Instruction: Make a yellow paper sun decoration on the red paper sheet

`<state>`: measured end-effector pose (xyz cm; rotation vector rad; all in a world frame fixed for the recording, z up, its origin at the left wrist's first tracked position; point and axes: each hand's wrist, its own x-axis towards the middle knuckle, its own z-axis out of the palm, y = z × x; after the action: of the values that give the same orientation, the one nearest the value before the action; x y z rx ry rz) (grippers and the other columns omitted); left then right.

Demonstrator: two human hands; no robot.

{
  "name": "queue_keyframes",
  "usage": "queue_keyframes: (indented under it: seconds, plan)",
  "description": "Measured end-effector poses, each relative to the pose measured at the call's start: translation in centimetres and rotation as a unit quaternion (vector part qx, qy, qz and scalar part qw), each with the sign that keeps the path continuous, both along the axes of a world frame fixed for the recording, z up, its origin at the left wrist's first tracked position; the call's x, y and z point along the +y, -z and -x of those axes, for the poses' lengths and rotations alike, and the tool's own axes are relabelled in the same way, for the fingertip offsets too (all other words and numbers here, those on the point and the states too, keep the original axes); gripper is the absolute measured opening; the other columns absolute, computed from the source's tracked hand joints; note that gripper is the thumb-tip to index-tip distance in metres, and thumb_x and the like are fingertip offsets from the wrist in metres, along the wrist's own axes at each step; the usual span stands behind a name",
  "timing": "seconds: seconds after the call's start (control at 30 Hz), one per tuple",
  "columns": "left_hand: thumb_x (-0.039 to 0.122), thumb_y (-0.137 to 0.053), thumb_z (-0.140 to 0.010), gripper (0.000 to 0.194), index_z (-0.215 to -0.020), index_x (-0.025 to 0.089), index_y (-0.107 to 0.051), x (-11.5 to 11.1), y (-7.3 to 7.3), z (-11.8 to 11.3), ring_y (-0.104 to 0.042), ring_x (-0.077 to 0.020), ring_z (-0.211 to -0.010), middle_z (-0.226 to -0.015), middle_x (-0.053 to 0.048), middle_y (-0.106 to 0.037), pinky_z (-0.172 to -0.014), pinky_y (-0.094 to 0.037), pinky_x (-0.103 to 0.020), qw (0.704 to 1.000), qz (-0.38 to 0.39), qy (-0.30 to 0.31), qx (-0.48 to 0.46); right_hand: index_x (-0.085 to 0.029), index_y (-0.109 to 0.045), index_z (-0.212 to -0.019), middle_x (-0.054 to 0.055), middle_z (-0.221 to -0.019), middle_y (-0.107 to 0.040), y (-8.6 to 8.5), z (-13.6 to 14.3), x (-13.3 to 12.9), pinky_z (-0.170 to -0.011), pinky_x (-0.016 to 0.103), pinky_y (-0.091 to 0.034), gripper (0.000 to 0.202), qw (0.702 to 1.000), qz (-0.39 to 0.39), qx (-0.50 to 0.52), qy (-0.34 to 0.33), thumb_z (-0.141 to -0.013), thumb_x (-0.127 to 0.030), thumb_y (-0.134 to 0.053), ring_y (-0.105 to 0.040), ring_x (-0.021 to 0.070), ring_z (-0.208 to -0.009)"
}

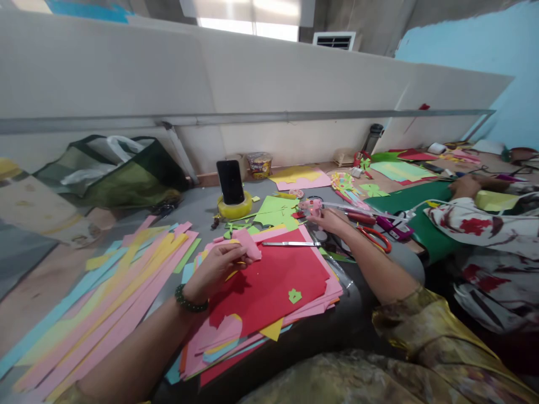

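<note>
My left hand (222, 261), with a dark green bead bracelet at the wrist, pinches a small piece of pink paper (249, 244) above the paper stack. Stretched forward past the stack, my right hand (332, 220) has its fingers closed around what looks like a pink glue gun (312, 207); its grip is partly hidden. On the stack's top red sheet (269, 286) lie metal tweezers (291, 244) and a small green paper flower (295, 295). Green paper scraps (275, 211) are spread between the hands, farther back.
Coloured paper strips (126, 292) lie to the left, near a cup (46, 207) and a green bag (126, 174). A phone (230, 182) leans upright at a yellow tape roll (236, 207). Orange-handled scissors (377, 240) and a purple box (393, 229) lie right. A co-worker's arm (467, 185) rests beyond.
</note>
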<state>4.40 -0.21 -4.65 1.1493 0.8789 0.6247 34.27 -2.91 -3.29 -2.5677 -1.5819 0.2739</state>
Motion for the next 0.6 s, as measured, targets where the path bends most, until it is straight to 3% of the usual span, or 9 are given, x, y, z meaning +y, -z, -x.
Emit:
queue_keyframes:
  seconds: [0.07,0.13,0.2,0.23,0.3,0.37,0.47,0.6]
  plan:
    - [0.041,-0.086,-0.055,0.031,-0.056,0.016,-0.069,0.0,0.1,0.1,-0.059,-0.0123,-0.058,-0.06,-0.004,-0.068,-0.055,-0.047,-0.02,1.0,0.005,0.005,-0.006,-0.014,-0.069,-0.068,0.017,-0.079,-0.074,-0.6,0.7,-1.3,-0.065,0.032,-0.044,0.041,1.0,-0.007,-0.026,-0.002,-0.088,-0.049,-0.061,-0.07,0.0313,-0.085]
    - [0.04,-0.085,-0.056,0.03,-0.056,0.016,-0.069,0.0,0.3,0.0,-0.059,-0.0121,-0.058,-0.059,-0.004,-0.067,-0.056,-0.047,-0.02,1.0,0.015,0.014,-0.016,-0.016,-0.071,-0.078,0.017,-0.084,-0.075,-1.0,1.7,-2.7,-0.067,0.033,-0.045,0.027,0.998,-0.028,-0.04,-0.028,-0.087,-0.04,-0.064,-0.07,0.0312,-0.087]
    - [0.04,-0.085,-0.055,0.03,-0.055,0.015,-0.069,-0.1,0.5,-0.1,-0.059,-0.0114,-0.057,-0.058,-0.004,-0.067,-0.056,-0.047,-0.02,0.999,0.024,0.025,-0.025,-0.02,-0.071,-0.094,0.01,-0.084,-0.075,-0.7,3.2,-3.7,-0.067,0.03,-0.047,0.015,0.985,-0.096,-0.013,-0.142,-0.087,-0.031,-0.064,-0.069,0.0239,-0.078]
    - [0.04,-0.085,-0.055,0.031,-0.055,0.014,-0.069,-0.1,0.6,-0.1,-0.059,-0.0113,-0.056,-0.057,-0.004,-0.067,-0.056,-0.047,-0.02,0.999,0.028,0.028,-0.029,-0.022,-0.069,-0.102,0.006,-0.084,-0.075,-0.4,4.0,-4.0,-0.066,0.028,-0.047,0.017,0.963,-0.141,0.015,-0.228,-0.088,-0.027,-0.063,-0.068,0.0199,-0.073]
    - [0.041,-0.085,-0.055,0.032,-0.056,0.013,-0.069,-0.1,0.9,-0.2,-0.059,-0.0116,-0.055,-0.057,-0.005,-0.067,-0.055,-0.047,-0.021,0.998,0.032,0.035,-0.034,-0.023,-0.065,-0.114,0.003,-0.085,-0.075,0.8,5.7,-4.1,-0.064,0.025,-0.048,0.024,0.884,-0.229,0.075,-0.4,-0.09,-0.022,-0.06,-0.066,0.015,-0.067]
    - [0.041,-0.084,-0.057,0.032,-0.058,0.013,-0.069,-0.2,1.0,-0.2,-0.059,-0.0119,-0.055,-0.056,-0.004,-0.066,-0.055,-0.047,-0.021,0.998,0.031,0.045,-0.041,-0.021,-0.064,-0.114,0.004,-0.087,-0.074,2.1,7.3,-3.6,-0.063,0.023,-0.049,0.022,0.806,-0.294,0.102,-0.504,-0.095,-0.021,-0.054,-0.066,0.0138,-0.068]
    - [0.044,-0.083,-0.06,0.035,-0.058,0.012,-0.069,-0.3,1.1,-0.1,-0.059,-0.0117,-0.055,-0.055,-0.004,-0.064,-0.056,-0.047,-0.021,0.996,0.024,0.073,-0.049,-0.019,-0.066,-0.101,0.006,-0.083,-0.073,3.6,8.8,-2.6,-0.061,0.022,-0.049,0.018,0.749,-0.358,0.107,-0.547,-0.1,-0.023,-0.048,-0.066,0.0142,-0.07]
    - [0.047,-0.084,-0.06,0.038,-0.056,0.013,-0.067,-0.2,1.5,-0.2,-0.056,-0.011,-0.053,-0.054,-0.003,-0.063,-0.054,-0.045,-0.022,0.996,0.014,0.063,-0.056,-0.018,-0.066,-0.09,0.007,-0.08,-0.07,3.9,9.2,-2.1,-0.063,0.021,-0.05,0.022,0.729,-0.371,0.164,-0.552,-0.1,-0.023,-0.047,-0.065,0.0135,-0.071]
